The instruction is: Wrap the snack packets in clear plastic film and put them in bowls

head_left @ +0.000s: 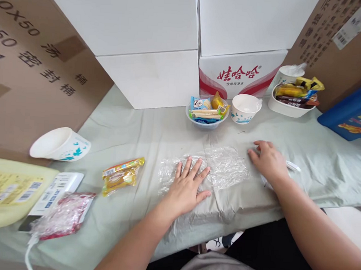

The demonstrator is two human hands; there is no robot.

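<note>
My left hand (187,184) lies flat, fingers spread and palm down, pressing on the crumpled sheet of clear plastic film (207,169) — nothing is clasped in that grip, it only presses. My right hand (267,158) rests just right of the film, fingers loosely curled and their tips touching the pale green cloth (144,132) that covers the bench; this grip too holds nothing. Under the heel of that hand a small white plastic piece (292,166) pokes out, and I cannot tell what it is.

The film lies spread on the cloth near the front edge of the bench, directly before me. Left of the film lies a yellow and orange snack packet (122,175). Farther left of the film sit a red and clear crinkled wrapper (62,215), a white printed carton (57,190) and a pale yellow plastic container (6,189). Behind those, a white paper cup with a blue pattern (60,144) lies on its side.

Behind the film stands a clear bowl of mixed snacks (207,110), and just beside it an upright white paper cup with blue marks (245,108). Behind and right of the film — a white oval tray of wrapped bars (292,102). White boxes (149,47) and a red and white printed carton (239,75) stack up at the back.
</note>
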